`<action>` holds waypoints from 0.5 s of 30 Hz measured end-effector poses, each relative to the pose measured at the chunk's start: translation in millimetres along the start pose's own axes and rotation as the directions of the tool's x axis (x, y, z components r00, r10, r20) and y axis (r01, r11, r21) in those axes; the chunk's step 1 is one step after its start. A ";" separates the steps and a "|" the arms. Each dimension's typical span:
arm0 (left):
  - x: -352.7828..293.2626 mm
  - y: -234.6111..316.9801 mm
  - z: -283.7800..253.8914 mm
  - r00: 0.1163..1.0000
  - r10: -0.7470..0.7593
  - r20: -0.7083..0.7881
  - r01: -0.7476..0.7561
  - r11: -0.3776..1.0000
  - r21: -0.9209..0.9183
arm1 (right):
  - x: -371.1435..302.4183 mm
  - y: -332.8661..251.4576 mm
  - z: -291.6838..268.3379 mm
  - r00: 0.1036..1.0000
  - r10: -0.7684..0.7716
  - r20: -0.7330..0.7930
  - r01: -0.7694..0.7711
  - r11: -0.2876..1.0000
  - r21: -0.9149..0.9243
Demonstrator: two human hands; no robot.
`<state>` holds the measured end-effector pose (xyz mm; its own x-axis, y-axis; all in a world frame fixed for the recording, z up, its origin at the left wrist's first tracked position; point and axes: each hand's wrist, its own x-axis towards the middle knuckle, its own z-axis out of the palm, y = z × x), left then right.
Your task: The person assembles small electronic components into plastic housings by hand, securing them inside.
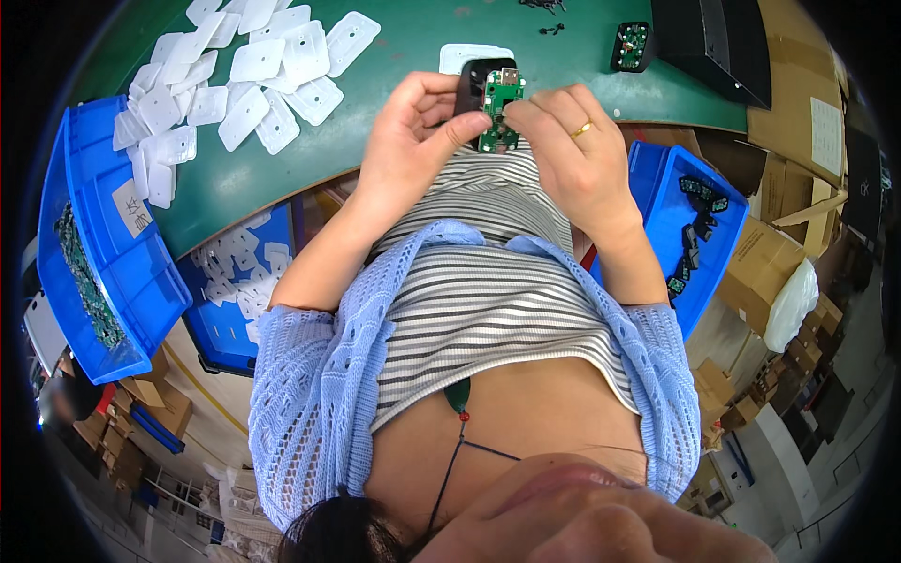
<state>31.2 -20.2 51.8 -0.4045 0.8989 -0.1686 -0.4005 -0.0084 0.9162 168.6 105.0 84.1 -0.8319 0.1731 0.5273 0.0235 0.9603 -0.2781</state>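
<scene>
Over the near edge of the green table, my left hand (413, 131) is closed around a small black plastic housing (471, 86), its thumb pressing on the left side of a green circuit board (503, 98). The board stands upright against the housing, with a metal USB port at its top end. My right hand (577, 155), with a ring on one finger, has its fingertips pinched together at the board's right edge. Whether something tiny sits between those fingertips is hidden. Just behind the housing lies a white plastic plate (460, 53).
White plastic plates (258, 61) lie piled on the green table (394, 47) at left. Blue bins (84, 263) hold circuit boards at far left and black parts (693, 246) at right. Another housing with a board (632, 45) sits beside a black box (713, 47).
</scene>
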 end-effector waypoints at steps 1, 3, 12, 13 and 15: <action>0.2 -0.9 -1.2 1.000 0.001 -0.001 -0.001 1.000 0.001 | -0.9 -0.2 -0.8 1.000 0.021 -0.024 -0.020 1.000 0.004; -0.1 -2.7 -4.5 0.999 0.032 -0.011 -0.031 0.999 0.037 | -1.1 0.1 -0.6 0.998 0.040 -0.050 -0.040 0.999 0.011; -2.6 -0.6 0.3 0.999 0.004 0.033 -0.004 1.000 0.005 | 0.7 2.7 5.6 1.000 -0.003 0.000 0.003 0.999 0.042; -2.9 -1.1 0.6 0.999 0.005 0.033 -0.005 1.000 0.005 | 0.3 3.9 6.6 1.000 -0.003 0.000 0.003 0.999 0.042; -3.8 -3.4 1.3 0.996 0.067 0.053 -0.067 0.998 0.011 | -0.2 3.4 7.7 1.000 -0.003 0.000 0.003 0.999 0.042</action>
<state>35.2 -23.0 49.9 -0.3857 0.9185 -0.0874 -0.3636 -0.0643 0.9293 164.6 106.6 76.8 -0.8322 0.1703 0.5277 -0.0019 0.9508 -0.3097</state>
